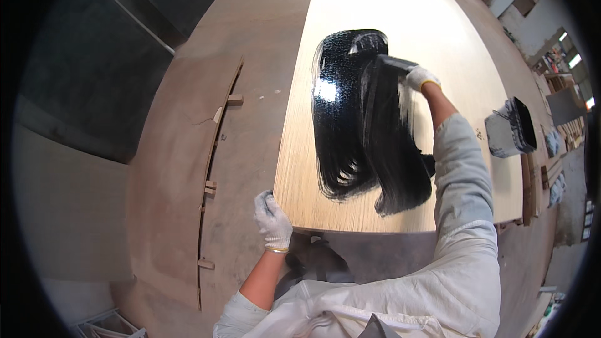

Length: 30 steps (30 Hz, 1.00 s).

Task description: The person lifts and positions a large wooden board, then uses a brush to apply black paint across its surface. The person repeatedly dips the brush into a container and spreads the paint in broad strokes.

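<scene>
A large pale wooden board [300, 209] lies flat before me. Wet black coating [341, 112] covers its middle in broad curved streaks, and light glints off the left part. My right hand [424, 78], in a white knit glove, grips a dark, flat spreading tool [395, 61]. That tool touches the far part of the black patch; whether it is a brush or a scraper I cannot tell. At the board's near left corner, my gloved left hand [273, 220] is closed on the edge, its fingers partly hidden.
A pale bucket [501, 131] smeared with black stands on the board's right side. Left of the board, a thin brown panel [169, 200] lies low over small wooden blocks [235, 99]. Dark panels [75, 56] stand farther left. Stacked timber [531, 188] shows at the right.
</scene>
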Each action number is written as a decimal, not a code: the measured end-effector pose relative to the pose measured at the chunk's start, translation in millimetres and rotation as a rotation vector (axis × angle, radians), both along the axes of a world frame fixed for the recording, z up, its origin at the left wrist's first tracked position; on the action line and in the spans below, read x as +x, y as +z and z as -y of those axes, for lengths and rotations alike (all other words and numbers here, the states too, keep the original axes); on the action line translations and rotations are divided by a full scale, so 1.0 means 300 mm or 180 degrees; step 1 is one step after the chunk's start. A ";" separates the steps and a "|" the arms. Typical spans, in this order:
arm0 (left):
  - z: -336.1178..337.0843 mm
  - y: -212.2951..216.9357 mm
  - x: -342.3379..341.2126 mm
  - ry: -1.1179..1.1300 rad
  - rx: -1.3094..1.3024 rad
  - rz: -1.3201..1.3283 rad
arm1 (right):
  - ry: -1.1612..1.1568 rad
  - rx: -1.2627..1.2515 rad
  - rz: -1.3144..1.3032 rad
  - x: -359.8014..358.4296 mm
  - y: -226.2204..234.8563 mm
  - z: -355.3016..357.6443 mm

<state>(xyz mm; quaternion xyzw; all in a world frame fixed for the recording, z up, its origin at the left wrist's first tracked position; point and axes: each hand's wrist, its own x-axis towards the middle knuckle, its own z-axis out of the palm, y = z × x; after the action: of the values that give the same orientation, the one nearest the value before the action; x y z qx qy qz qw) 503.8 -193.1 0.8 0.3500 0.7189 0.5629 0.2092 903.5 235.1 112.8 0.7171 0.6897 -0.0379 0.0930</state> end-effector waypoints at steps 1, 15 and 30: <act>-0.007 -0.006 0.015 -0.0116 -0.0002 -0.0045 | -0.0194 0.0042 0.0013 0.103 -0.016 -0.072; -0.018 -0.011 0.004 -0.0137 0.0343 -0.0059 | 0.0452 -0.0500 -0.0075 -0.335 0.249 1.154; 0.118 0.000 -0.141 -0.1508 -0.0205 0.0680 | 0.0655 -0.0477 -0.0013 -0.480 0.224 1.440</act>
<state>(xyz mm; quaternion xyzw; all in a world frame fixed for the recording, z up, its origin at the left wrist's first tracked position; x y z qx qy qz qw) 461.5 -228.7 0.8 0.4404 0.6083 0.5088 0.4209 759.6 -196.7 180.0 0.6336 0.7550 -0.0811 0.1484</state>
